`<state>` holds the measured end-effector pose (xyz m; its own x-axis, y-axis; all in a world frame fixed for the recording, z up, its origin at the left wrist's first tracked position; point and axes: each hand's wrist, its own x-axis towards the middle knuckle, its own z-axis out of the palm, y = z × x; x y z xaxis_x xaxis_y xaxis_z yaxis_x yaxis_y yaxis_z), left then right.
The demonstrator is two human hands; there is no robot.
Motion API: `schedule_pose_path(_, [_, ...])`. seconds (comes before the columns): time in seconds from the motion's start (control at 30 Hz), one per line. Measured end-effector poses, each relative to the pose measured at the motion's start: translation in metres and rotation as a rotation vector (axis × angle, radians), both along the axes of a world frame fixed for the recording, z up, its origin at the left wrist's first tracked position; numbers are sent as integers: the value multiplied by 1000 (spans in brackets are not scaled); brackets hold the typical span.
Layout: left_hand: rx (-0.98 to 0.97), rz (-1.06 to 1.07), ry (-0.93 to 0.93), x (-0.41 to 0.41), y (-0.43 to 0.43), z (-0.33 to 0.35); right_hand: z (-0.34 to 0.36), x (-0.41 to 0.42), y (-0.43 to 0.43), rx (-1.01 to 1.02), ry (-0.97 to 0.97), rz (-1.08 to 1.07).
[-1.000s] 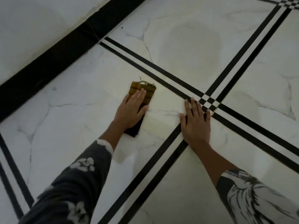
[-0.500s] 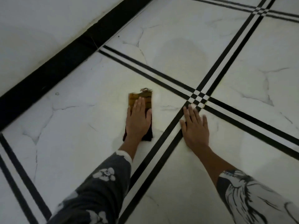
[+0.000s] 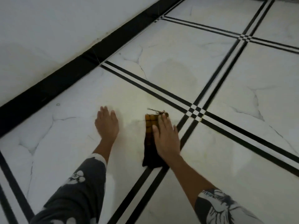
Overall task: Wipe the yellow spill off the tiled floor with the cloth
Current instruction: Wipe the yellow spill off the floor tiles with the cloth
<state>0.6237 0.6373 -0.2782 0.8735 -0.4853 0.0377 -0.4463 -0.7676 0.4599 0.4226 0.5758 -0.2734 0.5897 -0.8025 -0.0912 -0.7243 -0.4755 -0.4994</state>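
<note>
Weight is probably carried by the left hand (image 3: 106, 125), laid flat with straight fingers on the tiled floor (image 3: 64, 135). Right of it, the cloth (image 3: 149, 126) is pressed down under the straight, uncurled fingers of the right hand (image 3: 166, 136); the faint yellow spill (image 3: 126, 97) is seen just on the far side.

My right hand (image 3: 165, 138) presses flat on the checked cloth (image 3: 149, 126), fingers straight toward twelve o'clock. At nine o'clock from it, my left hand (image 3: 106, 125) lies flat on the tiled floor (image 3: 64, 143). A faint yellow spill (image 3: 129, 101) tints the tile at eleven o'clock from the cloth.
</note>
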Motion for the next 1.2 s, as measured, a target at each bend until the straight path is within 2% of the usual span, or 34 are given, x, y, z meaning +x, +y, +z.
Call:
schedule_pose_path(0.1, [217,-44,9,45,2,-19,-21,41,12,-35,105,-4])
schedule_pose_path(0.2, [293,-35,-61,53,0,-34,-38,69,16,-23,121,3])
schedule_pose_path(0.27, [289,-22,-85,49,0,-38,-42,89,10,-87,100,176])
schedule_pose_path(0.37, [299,-17,-75,50,1,-40,-41,126,-32,-168,126,549])
schedule_pose_path(0.4, [303,-18,-80,50,1,-40,-41,138,-51,-173,122,572])
schedule_pose_path(0.5, [285,-13,-93,51,-1,-42,-46,162,-81,-186,135,261])
schedule_pose_path(0.53, [280,-12,-94,50,0,-42,-45,165,-74,-207,136,222])
schedule_pose_path(0.57, [279,-15,-93,52,-1,-41,-45,169,-66,-219,121,280])
schedule_pose_path(0.67, [287,-14,-93,52,0,-40,-41,176,-68,-225,83,659])
schedule_pose_path(0.7, [289,-13,-87,53,1,-40,-41,184,-80,-217,74,663])
schedule_pose_path(0.8, [293,-12,-76,53,-1,-41,-44,200,-101,-191,109,277])
schedule_pose_path(0.83, [292,-10,-76,53,-1,-41,-44,202,-91,-182,115,208])
schedule_pose_path(0.87, [290,-8,-76,53,-2,-41,-44,201,-74,-193,103,220])
schedule_pose_path(0.93, [279,2,-73,53,-1,-40,-42,191,-44,-210,76,424])
schedule_pose_path(1.03, [268,8,-53,51,-2,-38,-42,190,-56,-215,122,628])
schedule_pose_path(1.2, [234,31,-56,52,-1,-39,-45,205,-59,-218,84,396])
